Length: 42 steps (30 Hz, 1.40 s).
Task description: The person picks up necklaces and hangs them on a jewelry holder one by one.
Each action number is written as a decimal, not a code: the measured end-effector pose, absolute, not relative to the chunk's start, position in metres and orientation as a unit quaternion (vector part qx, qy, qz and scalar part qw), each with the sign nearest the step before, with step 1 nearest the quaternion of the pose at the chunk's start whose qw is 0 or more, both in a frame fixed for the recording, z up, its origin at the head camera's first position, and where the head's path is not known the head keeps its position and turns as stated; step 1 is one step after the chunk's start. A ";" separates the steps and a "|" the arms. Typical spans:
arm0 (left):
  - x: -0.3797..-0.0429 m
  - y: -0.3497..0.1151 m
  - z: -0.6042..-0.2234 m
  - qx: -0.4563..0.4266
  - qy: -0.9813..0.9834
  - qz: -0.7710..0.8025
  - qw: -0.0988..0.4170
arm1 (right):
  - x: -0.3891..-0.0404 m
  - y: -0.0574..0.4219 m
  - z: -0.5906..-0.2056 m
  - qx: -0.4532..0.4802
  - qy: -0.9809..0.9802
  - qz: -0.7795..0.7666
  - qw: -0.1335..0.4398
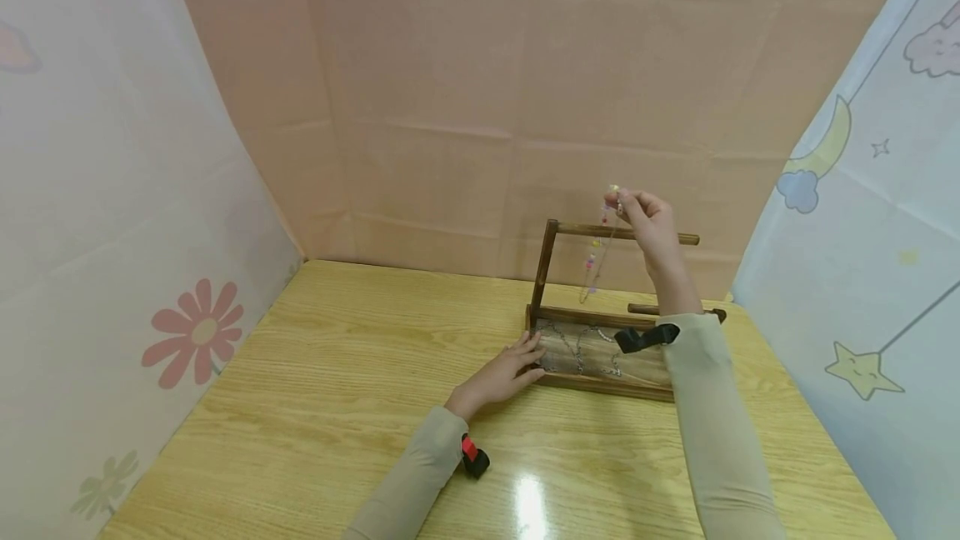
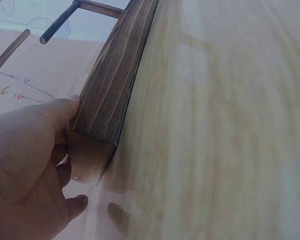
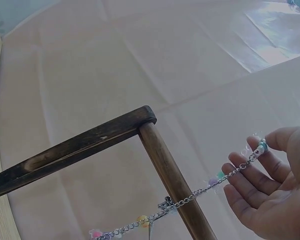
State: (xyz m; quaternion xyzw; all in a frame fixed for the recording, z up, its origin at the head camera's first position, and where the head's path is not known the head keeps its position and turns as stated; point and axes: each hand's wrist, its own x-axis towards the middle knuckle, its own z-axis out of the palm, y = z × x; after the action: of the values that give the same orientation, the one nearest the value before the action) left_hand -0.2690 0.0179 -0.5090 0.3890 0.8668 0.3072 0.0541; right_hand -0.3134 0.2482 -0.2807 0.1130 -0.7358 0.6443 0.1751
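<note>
A dark wooden jewellery stand [image 1: 570, 319] sits at the back of the table, with an upright post [image 1: 543, 269] and a top rod [image 1: 600, 232]. My right hand [image 1: 643, 219] is raised above that rod and pinches the end of a beaded chain [image 1: 594, 261], which hangs down by the rod [image 3: 171, 180]; the chain [image 3: 190, 201] crosses it in the right wrist view. My left hand [image 1: 517, 361] rests with straight fingers against the left end of the stand's base [image 2: 112, 95]. More silver chains [image 1: 581, 350] lie on the base.
The light wooden table [image 1: 360, 390] is walled by a peach cloth at the back and patterned curtains [image 1: 112, 215] on both sides. A lower rod [image 1: 652, 309] sticks out on the stand's right.
</note>
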 end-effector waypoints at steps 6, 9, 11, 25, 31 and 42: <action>-0.269 0.018 -0.508 0.390 0.867 0.306 0.057 | -0.315 0.244 -0.280 0.121 -0.736 0.643 0.173; -0.269 0.018 -0.509 0.390 0.867 0.305 0.057 | -0.316 0.243 -0.281 0.125 -0.739 0.640 0.171; -0.269 0.018 -0.509 0.390 0.867 0.306 0.055 | -0.316 0.241 -0.281 0.127 -0.742 0.637 0.168; -0.269 0.017 -0.509 0.390 0.868 0.303 0.057 | -0.317 0.233 -0.282 0.127 -0.745 0.634 0.162; -0.270 0.017 -0.509 0.388 0.869 0.303 0.054 | -0.318 0.229 -0.283 0.130 -0.751 0.627 0.163; -0.271 0.018 -0.510 0.386 0.870 0.304 0.050 | -0.317 0.227 -0.284 0.131 -0.747 0.631 0.160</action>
State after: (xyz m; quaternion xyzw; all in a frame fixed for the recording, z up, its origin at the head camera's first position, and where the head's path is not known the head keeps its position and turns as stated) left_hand -0.2709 0.0180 -0.5101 0.3858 0.8696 0.3042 0.0502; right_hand -0.3172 0.2266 -0.2836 0.1312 -0.7473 0.6314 0.1599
